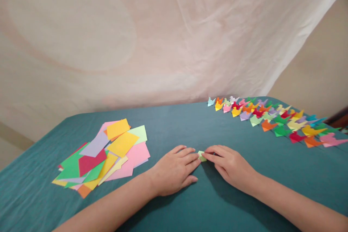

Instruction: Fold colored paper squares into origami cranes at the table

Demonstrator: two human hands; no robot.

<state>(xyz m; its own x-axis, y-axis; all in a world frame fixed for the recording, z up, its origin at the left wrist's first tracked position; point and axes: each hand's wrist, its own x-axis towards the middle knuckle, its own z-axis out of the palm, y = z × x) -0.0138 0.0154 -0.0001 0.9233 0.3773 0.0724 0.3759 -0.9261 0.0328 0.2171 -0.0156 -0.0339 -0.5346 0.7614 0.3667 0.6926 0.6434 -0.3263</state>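
A small folded piece of pale green paper (pixel 201 156) lies on the table between my hands. My left hand (pixel 176 168) rests palm down with its fingers stretched out, the fingertips at the paper's left edge. From the other side my right hand (pixel 231 165) has its thumb and fingers closed at the paper's right edge. Fingers cover part of the paper, so its full shape is hidden.
To the left lies a loose pile of coloured paper sheets (pixel 122 145). Rows of small folded paper birds (pixel 269 125) stand at the right and far right. A teal cloth (pixel 174 123) covers the table, and a pale hanging fabric (pixel 163 43) is behind it.
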